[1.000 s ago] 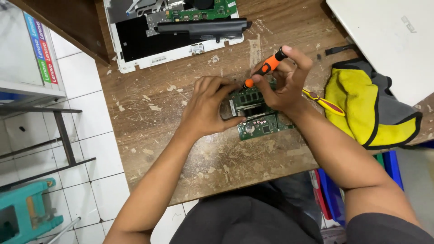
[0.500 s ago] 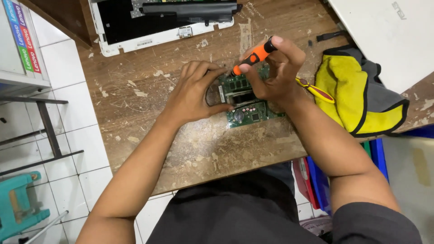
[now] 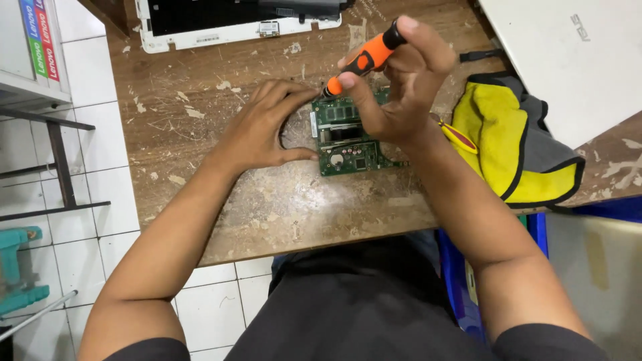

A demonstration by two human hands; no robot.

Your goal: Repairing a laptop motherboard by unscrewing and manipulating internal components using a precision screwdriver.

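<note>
As the view looks down from the person's head, nearest the camera is a dark shirt, w/ both bare forearms reaching forward over the edge of a worn, scratched wooden workbench. White floor tiles show at left, w/ a teal tool partly in view at the bottom left corner.

Mid-bench: a small green circuit board lies flat on the wood. The left hand rests beside it, fingers spread and curved, fingertips touching the board's left edge, pinning it but not gripping anything. The right hand is above the board's top end, pinching an orange-and-black screwdriver between thumb and fingers; the tool is tilted, its tip down at the board's upper left corner. The tip itself is too small to make out.

Judgement: to do this well, bring the driver nearer upright so the tip seats square in the screw, press lightly while turning, and keep the left hand bracing the board so it can't spin or slide.

Right of the board: a yellow-and-grey pouch, w/ a red-and-yellow tool handle lying between it and the right wrist.

Farthest: an opened white laptop base at the bench's top edge, and a white laptop lid at top right.
</note>
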